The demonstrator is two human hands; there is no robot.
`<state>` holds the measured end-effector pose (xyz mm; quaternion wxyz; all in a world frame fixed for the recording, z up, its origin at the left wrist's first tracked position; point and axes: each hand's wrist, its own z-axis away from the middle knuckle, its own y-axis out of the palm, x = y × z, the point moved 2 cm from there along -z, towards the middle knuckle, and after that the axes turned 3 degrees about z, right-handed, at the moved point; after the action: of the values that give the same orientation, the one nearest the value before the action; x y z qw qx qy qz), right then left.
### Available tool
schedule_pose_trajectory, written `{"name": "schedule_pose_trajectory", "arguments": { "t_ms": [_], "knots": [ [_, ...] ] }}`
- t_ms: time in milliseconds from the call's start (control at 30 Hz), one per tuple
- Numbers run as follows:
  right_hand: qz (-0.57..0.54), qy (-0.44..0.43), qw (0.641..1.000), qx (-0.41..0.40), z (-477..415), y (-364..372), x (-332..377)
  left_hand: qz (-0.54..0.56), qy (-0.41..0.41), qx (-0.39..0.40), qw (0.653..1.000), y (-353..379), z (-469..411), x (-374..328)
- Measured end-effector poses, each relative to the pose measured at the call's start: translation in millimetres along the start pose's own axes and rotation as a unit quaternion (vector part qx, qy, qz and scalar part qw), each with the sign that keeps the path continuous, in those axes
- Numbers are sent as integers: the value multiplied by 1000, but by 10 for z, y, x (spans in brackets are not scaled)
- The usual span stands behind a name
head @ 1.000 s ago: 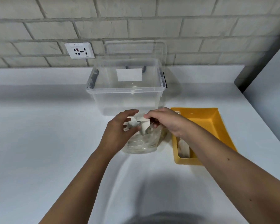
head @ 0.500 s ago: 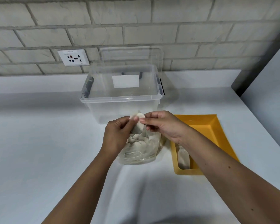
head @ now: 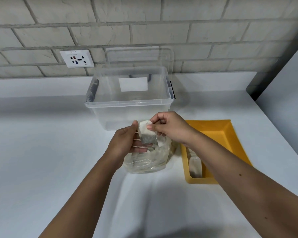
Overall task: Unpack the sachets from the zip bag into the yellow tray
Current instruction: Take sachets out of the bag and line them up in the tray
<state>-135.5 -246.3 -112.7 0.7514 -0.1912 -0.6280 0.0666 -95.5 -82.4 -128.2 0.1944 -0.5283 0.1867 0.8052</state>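
A clear zip bag holding several white sachets stands on the white counter, just left of the yellow tray. My left hand grips the bag's open mouth. My right hand pinches the top corner of one white sachet with dark contents, lifted above the bag's opening. At least one sachet lies in the near end of the tray; my right forearm hides part of the tray.
A large clear plastic tub stands right behind the bag, its lid leaning on the brick wall. A wall socket is at the back left. A grey panel bounds the counter on the right.
My right hand has drawn a sachet up out of the bag's mouth, so its dark contents now show. My left hand still holds the bag. The view has tilted.
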Motion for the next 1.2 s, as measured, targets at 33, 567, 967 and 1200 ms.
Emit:
{"name": "schedule_pose_trajectory", "arguments": {
  "t_ms": [33, 567, 967, 1200],
  "knots": [
    [-11, 12, 1000, -16, -14, 16, -40, 7, -9, 6, 1000, -4, -7, 6],
    [414, -34, 908, 44, 6, 444, -307, -113, 87, -122, 982, -291, -227, 6],
    [397, -69, 915, 27, 165, 331, -173, -122, 91, -116, 982, -266, -55, 71],
    [514, -50, 853, 78, 159, 514, -219, -126, 102, -110, 981, -259, 24, 52]
  ]
}}
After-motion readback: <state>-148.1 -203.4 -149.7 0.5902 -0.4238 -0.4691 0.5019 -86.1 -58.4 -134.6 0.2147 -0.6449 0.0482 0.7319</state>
